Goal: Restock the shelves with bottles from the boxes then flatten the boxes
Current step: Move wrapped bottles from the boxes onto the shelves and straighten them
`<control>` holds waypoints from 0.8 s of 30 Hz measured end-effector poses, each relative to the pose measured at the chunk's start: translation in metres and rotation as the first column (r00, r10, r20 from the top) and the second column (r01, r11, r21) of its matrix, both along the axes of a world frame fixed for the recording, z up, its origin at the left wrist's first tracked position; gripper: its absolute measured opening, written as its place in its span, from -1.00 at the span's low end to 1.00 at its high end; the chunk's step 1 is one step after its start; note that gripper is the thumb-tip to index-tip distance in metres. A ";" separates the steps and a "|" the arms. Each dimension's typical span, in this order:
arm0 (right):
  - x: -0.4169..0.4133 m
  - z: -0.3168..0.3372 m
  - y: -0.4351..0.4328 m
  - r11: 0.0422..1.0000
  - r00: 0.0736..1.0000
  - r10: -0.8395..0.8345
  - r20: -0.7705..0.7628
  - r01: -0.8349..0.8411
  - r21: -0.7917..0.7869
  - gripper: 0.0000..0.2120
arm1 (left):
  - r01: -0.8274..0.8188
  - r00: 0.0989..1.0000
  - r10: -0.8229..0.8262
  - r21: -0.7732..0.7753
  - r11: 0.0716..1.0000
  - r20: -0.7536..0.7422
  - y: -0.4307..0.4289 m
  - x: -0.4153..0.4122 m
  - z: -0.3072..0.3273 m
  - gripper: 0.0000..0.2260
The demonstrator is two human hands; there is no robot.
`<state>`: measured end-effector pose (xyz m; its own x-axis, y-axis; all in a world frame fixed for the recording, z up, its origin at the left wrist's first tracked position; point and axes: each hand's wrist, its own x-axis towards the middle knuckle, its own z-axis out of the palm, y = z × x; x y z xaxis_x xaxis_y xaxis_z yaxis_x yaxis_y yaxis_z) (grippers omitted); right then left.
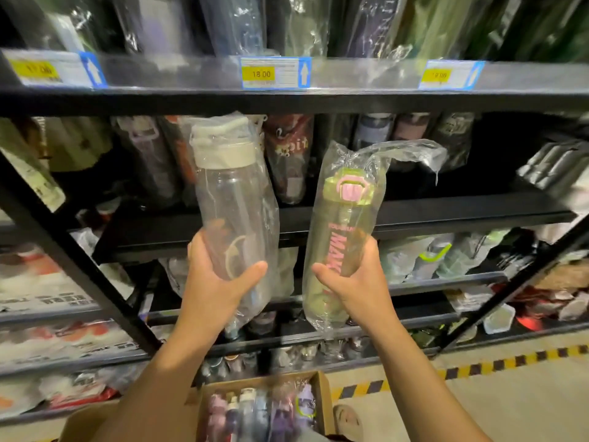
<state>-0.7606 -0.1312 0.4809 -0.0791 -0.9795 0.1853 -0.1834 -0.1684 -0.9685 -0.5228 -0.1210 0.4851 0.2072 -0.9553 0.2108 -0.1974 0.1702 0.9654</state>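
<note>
— What's in hand?
— The left grip (216, 279) curls round a clear bagged bottle (236, 199) and the right grip (353, 282) round a green bottle (344, 224), both raised before the shelf (446, 215) edge.
— And the box (327, 403)?
— On the floor below, cut off; the boxed bottles (255, 413) are blurred.

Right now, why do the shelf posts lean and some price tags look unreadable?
Head view: the wide lens splays the shelf uprights; outer price tags blur, the middle tag reads 18.00; glare streaks the wrapped clear bottle and green bottle.
</note>
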 end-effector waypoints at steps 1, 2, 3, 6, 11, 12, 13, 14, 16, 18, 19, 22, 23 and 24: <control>-0.008 0.002 -0.007 1.000 1.000 -0.007 0.003 0.007 -0.009 -0.32 | 0.026 1.000 -0.026 -0.019 0.999 -0.001 -0.010 -0.011 0.002 -0.26; -0.017 0.003 -0.014 1.000 1.000 -0.018 0.006 0.018 -0.025 -0.32 | 0.046 0.999 -0.047 -0.035 0.998 -0.007 -0.021 -0.022 0.003 -0.27; -0.026 0.004 -0.023 0.998 0.999 -0.031 0.008 0.031 -0.045 -0.32 | 0.062 0.998 -0.062 -0.049 0.997 -0.014 -0.031 -0.034 0.004 -0.28; -0.054 0.006 -0.050 0.995 0.998 -0.053 0.022 0.054 -0.085 -0.30 | 0.100 0.995 -0.100 -0.090 0.991 0.010 -0.061 -0.071 0.005 -0.33; -0.100 0.009 -0.101 0.990 0.994 -0.085 -0.075 0.076 -0.117 -0.26 | 0.055 0.996 -0.049 -0.101 0.993 0.069 -0.107 -0.126 -0.001 -0.33; -0.109 0.008 -0.111 0.990 0.991 -0.085 -0.103 0.072 -0.124 -0.24 | 0.040 0.996 -0.030 -0.116 0.992 0.089 -0.117 -0.134 -0.003 -0.31; -0.117 0.006 -0.121 0.989 0.988 -0.085 -0.130 0.068 -0.128 -0.21 | 0.030 0.994 -0.016 -0.128 0.991 0.107 -0.126 -0.142 -0.006 -0.29; -0.125 0.006 -0.131 0.989 0.985 -0.085 -0.152 0.065 -0.131 -0.18 | 0.015 0.993 0.000 -0.122 0.992 0.119 -0.135 -0.150 -0.008 -0.27; -0.139 0.006 -0.151 0.991 0.981 -0.076 -0.176 0.055 -0.121 -0.12 | -0.025 0.991 0.035 -0.084 0.996 0.128 -0.154 -0.163 -0.012 -0.26; -0.150 0.006 -0.170 0.996 0.983 -0.051 -0.177 0.037 -0.082 -0.10 | -0.054 0.982 0.060 -0.037 0.998 0.180 -0.173 -0.174 -0.014 -0.32; -0.155 0.007 -0.180 0.997 0.983 -0.045 -0.178 0.034 -0.066 -0.12 | -0.059 0.979 0.060 -0.013 0.998 0.196 -0.181 -0.178 -0.014 -0.38; -0.166 0.003 -0.208 0.999 0.978 -0.034 -0.205 0.029 -0.024 -0.18 | -0.065 0.980 0.067 -0.013 0.998 0.190 -0.199 -0.191 -0.018 -0.59; -0.168 0.001 -0.216 0.999 0.977 -0.036 -0.212 0.033 -0.016 -0.18 | -0.068 0.977 0.072 -0.027 0.997 0.201 -0.204 -0.194 -0.019 -0.63; -0.170 0.000 -0.223 0.999 0.976 -0.040 -0.212 0.038 -0.016 -0.16 | -0.079 0.971 0.083 -0.028 0.996 0.225 -0.208 -0.197 -0.020 -0.62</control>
<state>-0.9302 -0.3543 0.4807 -0.0749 -0.9741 0.2134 -0.3916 -0.1681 -0.9047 -0.7201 -0.3290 0.4650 0.2287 -0.9327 0.2790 -0.4236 0.1627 0.8911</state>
